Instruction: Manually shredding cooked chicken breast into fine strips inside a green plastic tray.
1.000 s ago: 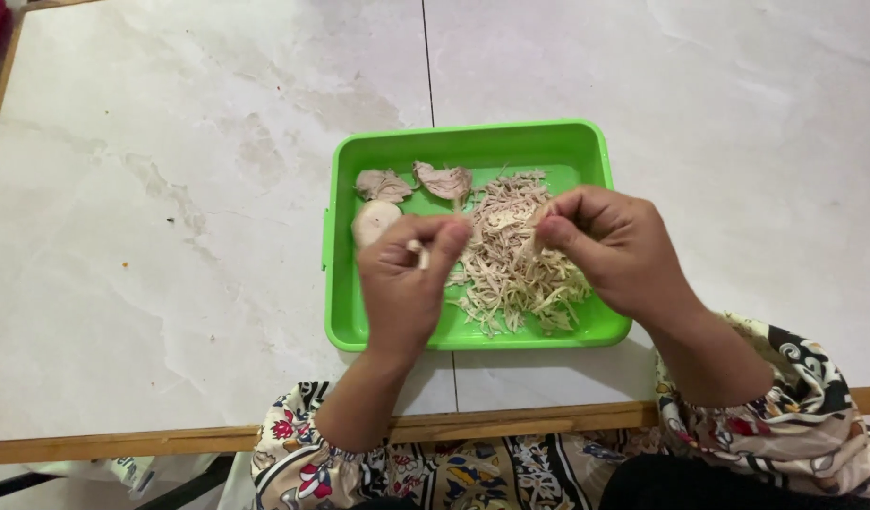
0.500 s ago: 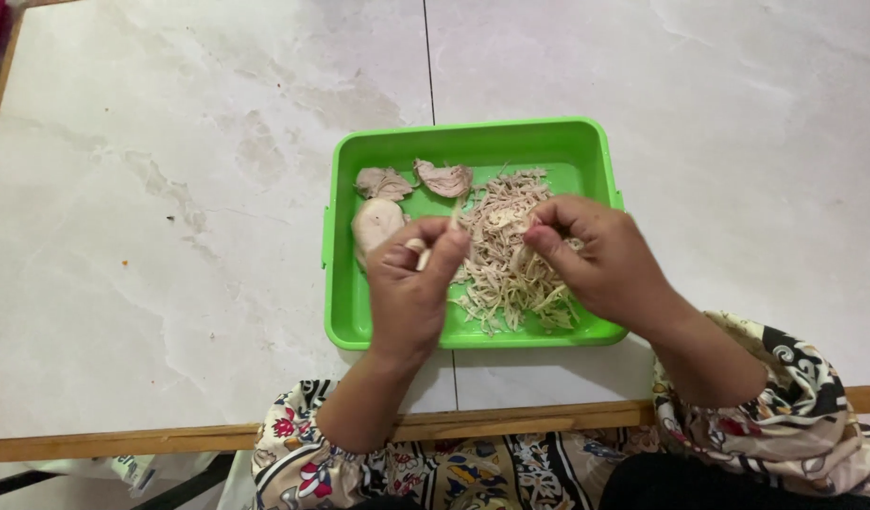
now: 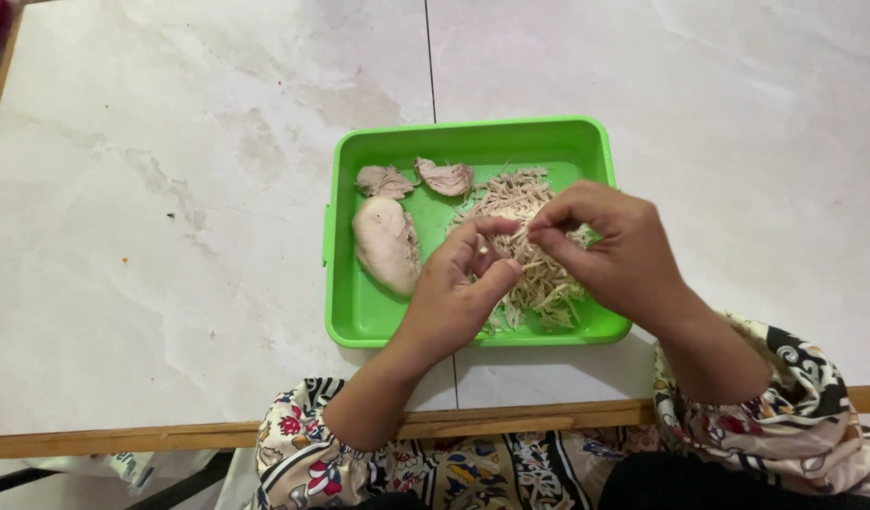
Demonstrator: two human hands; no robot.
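Over the green tray (image 3: 468,142), the left hand (image 3: 459,293) and right hand (image 3: 614,255) pinch a thin strip of cooked chicken (image 3: 522,253) between fingertips, above the shredded pile (image 3: 529,274); whole pieces (image 3: 386,241) lie at the tray's left.

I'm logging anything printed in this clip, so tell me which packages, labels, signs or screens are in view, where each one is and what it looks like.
Plastic bag or wrapper: bottom left, below the table's wooden edge; crumpled, whitish, with small dark green print, mostly cut off.
Nothing else printed: the green tray of shredded meat bears no label, and no sign or screen shows.
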